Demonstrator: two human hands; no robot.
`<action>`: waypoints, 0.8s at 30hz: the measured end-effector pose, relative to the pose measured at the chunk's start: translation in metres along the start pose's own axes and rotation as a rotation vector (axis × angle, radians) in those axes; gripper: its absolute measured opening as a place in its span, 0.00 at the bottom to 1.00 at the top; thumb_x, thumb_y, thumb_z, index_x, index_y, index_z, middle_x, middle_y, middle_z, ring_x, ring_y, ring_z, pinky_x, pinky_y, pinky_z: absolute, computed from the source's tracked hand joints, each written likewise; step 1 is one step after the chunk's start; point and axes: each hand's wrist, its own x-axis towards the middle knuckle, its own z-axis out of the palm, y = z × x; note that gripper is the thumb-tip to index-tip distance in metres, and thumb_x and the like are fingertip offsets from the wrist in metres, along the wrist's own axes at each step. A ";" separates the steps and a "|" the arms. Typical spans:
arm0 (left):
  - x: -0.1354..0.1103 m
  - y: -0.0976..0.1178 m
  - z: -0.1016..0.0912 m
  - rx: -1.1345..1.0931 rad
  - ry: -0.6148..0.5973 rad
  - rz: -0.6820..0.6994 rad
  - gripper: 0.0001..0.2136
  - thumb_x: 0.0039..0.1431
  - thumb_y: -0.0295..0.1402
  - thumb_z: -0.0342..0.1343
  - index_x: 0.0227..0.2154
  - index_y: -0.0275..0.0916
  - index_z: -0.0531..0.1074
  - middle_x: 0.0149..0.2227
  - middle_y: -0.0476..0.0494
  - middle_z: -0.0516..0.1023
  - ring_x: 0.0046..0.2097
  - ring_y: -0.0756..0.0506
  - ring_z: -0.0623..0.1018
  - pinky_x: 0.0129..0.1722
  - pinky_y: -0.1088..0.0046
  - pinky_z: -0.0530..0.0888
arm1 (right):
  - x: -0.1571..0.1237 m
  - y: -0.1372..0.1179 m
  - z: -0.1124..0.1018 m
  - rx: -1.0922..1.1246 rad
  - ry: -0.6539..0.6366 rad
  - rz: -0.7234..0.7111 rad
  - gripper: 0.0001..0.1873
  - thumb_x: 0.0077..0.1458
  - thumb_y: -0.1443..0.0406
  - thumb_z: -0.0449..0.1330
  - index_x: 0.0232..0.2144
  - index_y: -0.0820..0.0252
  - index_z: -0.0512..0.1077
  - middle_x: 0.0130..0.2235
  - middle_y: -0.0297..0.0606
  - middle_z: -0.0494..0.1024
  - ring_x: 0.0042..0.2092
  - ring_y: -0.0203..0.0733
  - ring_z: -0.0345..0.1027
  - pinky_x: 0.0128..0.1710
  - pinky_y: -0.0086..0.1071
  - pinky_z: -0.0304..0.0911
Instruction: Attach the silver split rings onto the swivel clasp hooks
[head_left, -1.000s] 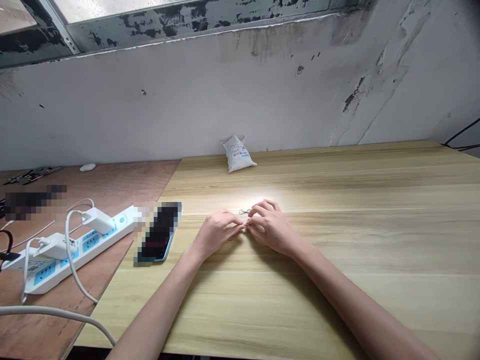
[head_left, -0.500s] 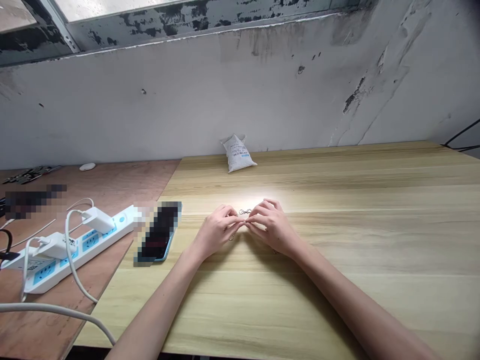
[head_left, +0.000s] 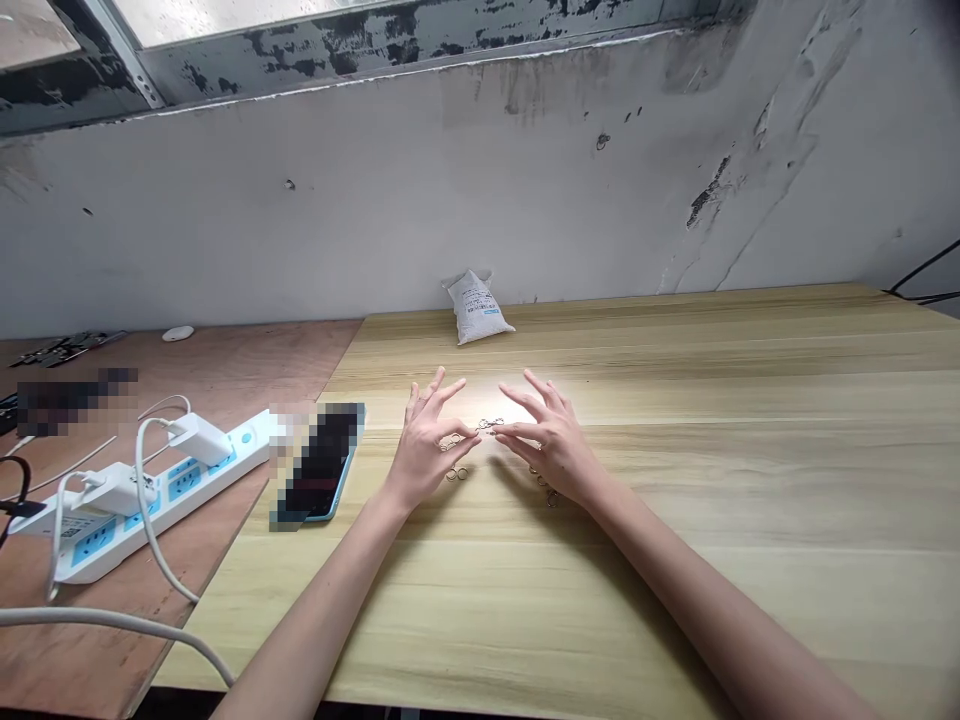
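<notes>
My left hand [head_left: 431, 450] and my right hand [head_left: 551, 447] hover low over a light wooden desk [head_left: 675, 480], with fingers spread and nothing gripped. Between the fingertips, a small cluster of thin metal rings [head_left: 489, 425] lies on the wood. More small rings [head_left: 456, 473] sit beneath and just ahead of my left wrist, and others [head_left: 546, 488] lie by the heel of my right hand. The rings are too small to make out in detail.
To the left, a white power strip [head_left: 169, 485] with plugged-in chargers and a white cable lies on a plywood board [head_left: 225, 370]. A pixelated phone [head_left: 322, 465] lies at the desk's left edge. A white bag [head_left: 476, 308] stands against the wall.
Both hands have opened and drawn slightly apart, no longer pinched together at the centre. Rings that they covered now show on the desk.
</notes>
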 end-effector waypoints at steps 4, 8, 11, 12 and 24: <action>0.000 0.000 0.000 -0.015 -0.005 0.005 0.07 0.61 0.35 0.58 0.30 0.42 0.79 0.67 0.45 0.59 0.71 0.37 0.47 0.66 0.38 0.42 | 0.000 0.001 -0.002 0.007 0.035 0.030 0.09 0.61 0.61 0.59 0.39 0.45 0.80 0.63 0.38 0.65 0.69 0.61 0.40 0.57 0.65 0.53; 0.000 0.001 0.001 -0.018 -0.013 -0.002 0.07 0.63 0.34 0.56 0.32 0.43 0.79 0.67 0.45 0.58 0.71 0.37 0.46 0.65 0.37 0.42 | 0.001 -0.001 -0.002 0.011 0.050 -0.004 0.07 0.59 0.62 0.61 0.36 0.46 0.81 0.62 0.38 0.66 0.69 0.60 0.40 0.57 0.66 0.54; 0.000 0.000 0.002 -0.015 -0.027 -0.012 0.08 0.63 0.35 0.56 0.32 0.43 0.79 0.67 0.45 0.58 0.71 0.37 0.46 0.65 0.37 0.42 | 0.000 -0.001 -0.001 0.014 0.048 -0.020 0.06 0.58 0.62 0.62 0.33 0.49 0.80 0.60 0.39 0.69 0.68 0.60 0.44 0.58 0.66 0.53; -0.001 -0.001 0.003 -0.014 -0.039 -0.013 0.08 0.63 0.35 0.56 0.32 0.43 0.79 0.67 0.45 0.58 0.71 0.37 0.45 0.65 0.36 0.42 | 0.000 -0.001 0.000 0.011 0.038 -0.023 0.06 0.58 0.62 0.62 0.32 0.50 0.80 0.59 0.39 0.70 0.68 0.59 0.46 0.58 0.66 0.53; -0.003 -0.004 0.007 0.136 -0.162 -0.008 0.08 0.60 0.34 0.57 0.28 0.41 0.78 0.65 0.42 0.63 0.70 0.34 0.51 0.65 0.35 0.45 | -0.004 0.003 -0.001 -0.133 -0.129 -0.101 0.09 0.56 0.67 0.61 0.26 0.54 0.78 0.53 0.39 0.75 0.62 0.56 0.58 0.62 0.60 0.47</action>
